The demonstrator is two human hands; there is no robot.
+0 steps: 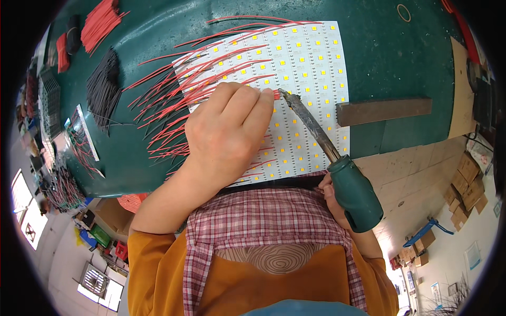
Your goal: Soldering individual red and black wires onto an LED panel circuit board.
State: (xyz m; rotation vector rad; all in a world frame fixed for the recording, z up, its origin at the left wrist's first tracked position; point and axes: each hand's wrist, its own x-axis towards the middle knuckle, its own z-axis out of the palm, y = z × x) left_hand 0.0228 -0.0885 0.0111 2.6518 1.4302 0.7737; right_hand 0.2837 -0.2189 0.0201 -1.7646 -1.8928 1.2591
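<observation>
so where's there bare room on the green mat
Best patch: the green mat beyond the brown bar, between the LED board and the cardboard. A narrower strip lies on the bar's near side. Crowded: the board's left, with wire tails, a red bundle and a black bundle.

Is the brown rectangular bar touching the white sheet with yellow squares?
Touching: in the head view, the brown bar rests its left end on the white sheet.

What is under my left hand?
Red wires and the white LED board show around your left hand, running in under it; whatever lies directly beneath is covered.
</observation>
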